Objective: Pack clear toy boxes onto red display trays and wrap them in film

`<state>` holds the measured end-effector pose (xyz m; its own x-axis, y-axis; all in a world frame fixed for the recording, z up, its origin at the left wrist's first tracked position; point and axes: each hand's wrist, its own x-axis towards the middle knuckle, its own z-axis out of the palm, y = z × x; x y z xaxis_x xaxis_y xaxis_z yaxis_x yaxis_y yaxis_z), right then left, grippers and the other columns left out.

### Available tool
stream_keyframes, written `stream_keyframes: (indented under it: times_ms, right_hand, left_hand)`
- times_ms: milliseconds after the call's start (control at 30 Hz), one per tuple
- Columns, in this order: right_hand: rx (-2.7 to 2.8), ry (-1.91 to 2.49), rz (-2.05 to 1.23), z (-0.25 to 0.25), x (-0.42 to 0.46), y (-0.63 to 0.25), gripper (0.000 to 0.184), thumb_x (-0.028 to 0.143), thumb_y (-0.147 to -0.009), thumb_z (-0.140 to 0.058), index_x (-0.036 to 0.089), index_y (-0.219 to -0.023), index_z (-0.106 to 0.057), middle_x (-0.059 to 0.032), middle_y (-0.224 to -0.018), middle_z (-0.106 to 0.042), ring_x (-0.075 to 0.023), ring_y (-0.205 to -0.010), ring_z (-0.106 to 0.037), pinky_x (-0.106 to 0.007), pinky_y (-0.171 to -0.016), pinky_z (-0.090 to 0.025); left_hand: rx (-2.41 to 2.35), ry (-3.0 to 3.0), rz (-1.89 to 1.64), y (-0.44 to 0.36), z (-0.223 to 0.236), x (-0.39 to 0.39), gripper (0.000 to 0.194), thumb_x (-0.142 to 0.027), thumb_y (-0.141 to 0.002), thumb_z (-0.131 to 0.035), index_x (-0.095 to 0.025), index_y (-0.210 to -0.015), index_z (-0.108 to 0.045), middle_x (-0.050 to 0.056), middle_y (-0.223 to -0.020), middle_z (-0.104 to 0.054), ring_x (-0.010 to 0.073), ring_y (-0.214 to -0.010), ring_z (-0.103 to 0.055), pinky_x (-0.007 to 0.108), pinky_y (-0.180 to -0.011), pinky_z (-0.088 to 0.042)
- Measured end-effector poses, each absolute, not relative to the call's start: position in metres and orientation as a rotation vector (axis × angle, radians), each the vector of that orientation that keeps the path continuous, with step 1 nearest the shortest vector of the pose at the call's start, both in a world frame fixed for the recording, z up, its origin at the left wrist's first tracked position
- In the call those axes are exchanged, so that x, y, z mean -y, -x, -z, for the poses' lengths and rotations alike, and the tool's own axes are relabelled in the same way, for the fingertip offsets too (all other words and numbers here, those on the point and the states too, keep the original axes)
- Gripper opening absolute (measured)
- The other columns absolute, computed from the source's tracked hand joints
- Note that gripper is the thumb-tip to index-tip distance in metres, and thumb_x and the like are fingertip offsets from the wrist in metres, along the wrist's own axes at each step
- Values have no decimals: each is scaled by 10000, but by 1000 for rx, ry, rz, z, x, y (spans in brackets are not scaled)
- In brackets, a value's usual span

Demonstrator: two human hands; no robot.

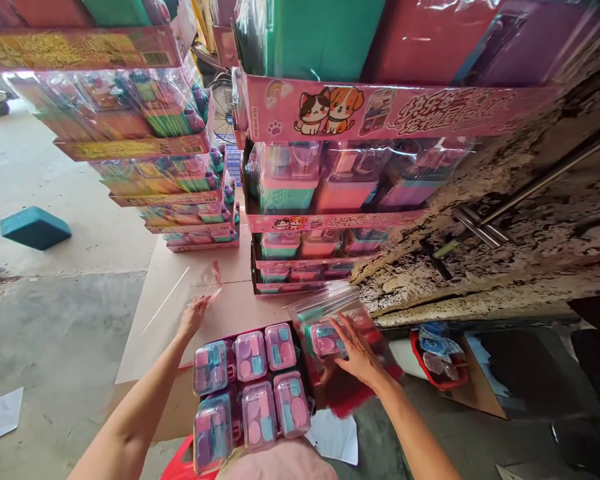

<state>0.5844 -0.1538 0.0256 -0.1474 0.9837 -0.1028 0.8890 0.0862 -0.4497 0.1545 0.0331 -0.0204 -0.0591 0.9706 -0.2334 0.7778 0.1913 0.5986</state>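
My left hand (pixel 199 313) reaches over the table's left side, its fingers closed on a blurred clear plastic wrapper (pixel 211 288) with a reddish strip. On the right, my right hand (pixel 357 353) has its fingers and thumb around the end of a small clear-lidded case (pixel 324 339) with pink and blue pieces inside. Clear plastic bags (pixel 347 303) lie under and behind that case, over something red. Between my hands sits a display box holding several similar clear-lidded cases (pixel 251 355) in two rows, close to my body.
Behind stand tall stacks of filled pink display trays, one on the left (pixel 145 148) and one on the right (pixel 320 223). A rough wall (pixel 530 220) rises on the right. A red basket (pixel 443 381) with plastic in it and a teal block (pixel 35 227) are on the floor.
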Motion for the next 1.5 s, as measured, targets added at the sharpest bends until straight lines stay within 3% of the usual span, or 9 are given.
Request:
stream_keyframes:
  times_ms: [200,333,433,567,700,900,1067,1233,1500]
  right_hand:
    - [1844,1854,-366,-34,170,-591,770,303,-792,-584,270,-1449,-183,-136,-1441,-342,-307,-1342,-313,-538,-1056,-321]
    - [1585,1728,-335,-65,164,-570,531,362,-841,-535,209,-1334,-408,-149,-1281,-525,-283,-1212,-480,-483,-979,-421]
    - [1386,1622,-729,-100,148,-530,405,456,-847,-509,203,-1159,-560,-121,-1091,-639,-245,-1013,-605,-398,-858,-501]
    - [1239,1326,-1401,-131,133,-470,496,583,-878,-371,209,-1103,-609,-81,-1010,-681,-211,-915,-643,-328,-775,-520]
    - [1210,1402,-1315,-112,138,-448,557,666,-819,-403,205,-1000,-658,-76,-932,-702,-224,-850,-653,-333,-750,-517]
    - [928,1778,-851,-15,196,-469,565,702,-748,-450,193,-874,-662,-119,-916,-693,-254,-834,-645,-387,-759,-522]
    - [502,1863,-1067,51,237,-463,703,802,-595,-498,219,-933,-698,-114,-1137,-658,-299,-1133,-559,-437,-1014,-411]
    - [226,1799,-1176,64,238,-433,787,781,-640,-500,230,-1190,-620,-59,-1368,-497,-264,-1325,-365,-420,-1124,-257]
    - [481,1739,-1320,52,207,-352,790,758,-750,-397,260,-1362,-442,-25,-1485,-317,-208,-1394,-216,-427,-1157,-123]
  left_hand:
    - [-1817,-1346,-915,-156,-37,-36,624,-505,-921,-219,-95,-1319,-472,179,-1265,-590,260,-1192,-546,403,-952,-457]
    - [-1490,-1299,-1153,-180,-98,-10,663,-617,-821,-448,-118,-1242,-567,160,-1311,-555,280,-1253,-484,426,-1046,-379]
    - [-1317,-1591,-1043,-213,-130,24,588,-582,-844,-454,-147,-1206,-611,129,-1319,-555,270,-1278,-456,433,-1106,-303]
    - [-1096,-2131,-634,-255,-134,71,427,-398,-943,-357,-259,-1321,-499,71,-1447,-411,230,-1358,-336,463,-1127,-252]
    - [-1140,-2404,-230,-262,-108,105,439,-238,-946,-372,-329,-1375,-399,65,-1484,-345,256,-1385,-264,548,-1100,-253]
    - [-1262,-2631,-90,-225,-54,118,560,-102,-917,-366,-347,-1414,-282,95,-1486,-333,314,-1390,-229,643,-1037,-270]
    - [-1101,-2774,-96,-211,-32,108,591,-107,-912,-380,-337,-1434,-227,104,-1484,-340,318,-1379,-267,582,-1028,-345]
    - [-974,-2777,-73,-198,-32,96,579,-130,-907,-397,-322,-1436,-261,115,-1454,-397,310,-1322,-386,520,-995,-421]
    - [-966,-2556,-44,-118,-35,42,476,-236,-923,-352,-316,-1391,-391,52,-1476,-374,289,-1380,-281,516,-1099,-271]
